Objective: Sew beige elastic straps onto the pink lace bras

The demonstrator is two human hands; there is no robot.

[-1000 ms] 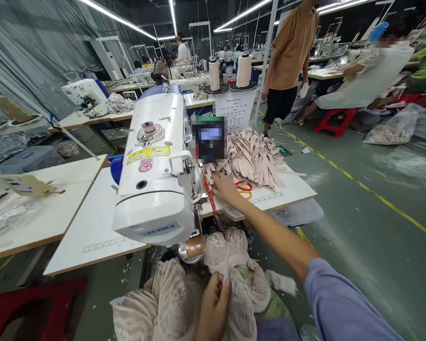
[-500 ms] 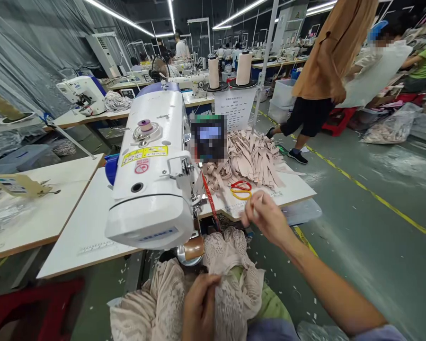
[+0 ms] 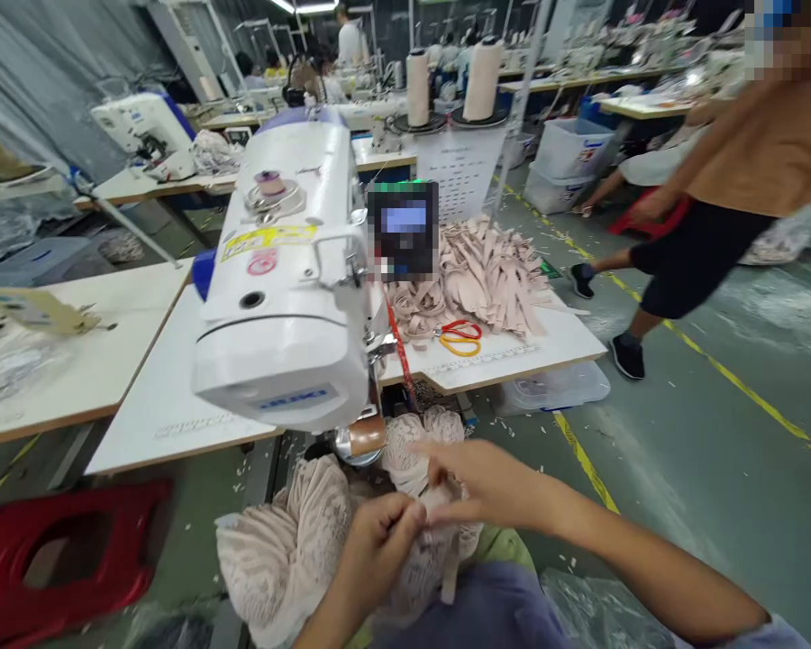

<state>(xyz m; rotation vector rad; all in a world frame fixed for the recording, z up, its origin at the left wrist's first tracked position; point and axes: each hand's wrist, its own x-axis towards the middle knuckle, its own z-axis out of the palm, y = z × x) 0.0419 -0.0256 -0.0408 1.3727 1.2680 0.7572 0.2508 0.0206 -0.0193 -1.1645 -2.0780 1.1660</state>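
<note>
Here, left hand (image 3: 384, 532) pinching beige fabric (image 3: 438, 498), right hand (image 3: 490, 487) open; two thread cones (image 3: 481, 81), one scissors (image 3: 466, 329).

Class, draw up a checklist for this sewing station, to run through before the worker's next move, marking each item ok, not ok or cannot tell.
1. Left hand has a pinch grip on pale fabric: ok.
2. Right hand has a firm grip too: cannot tell, its fingertips are blurred.
3. Scissors lie on the tabletop, away from both hands: ok.
4. Cut strips stacked neatly: not ok, they lie in a loose heap.
5. Needle of the sewing machine threaded: cannot tell.
</note>
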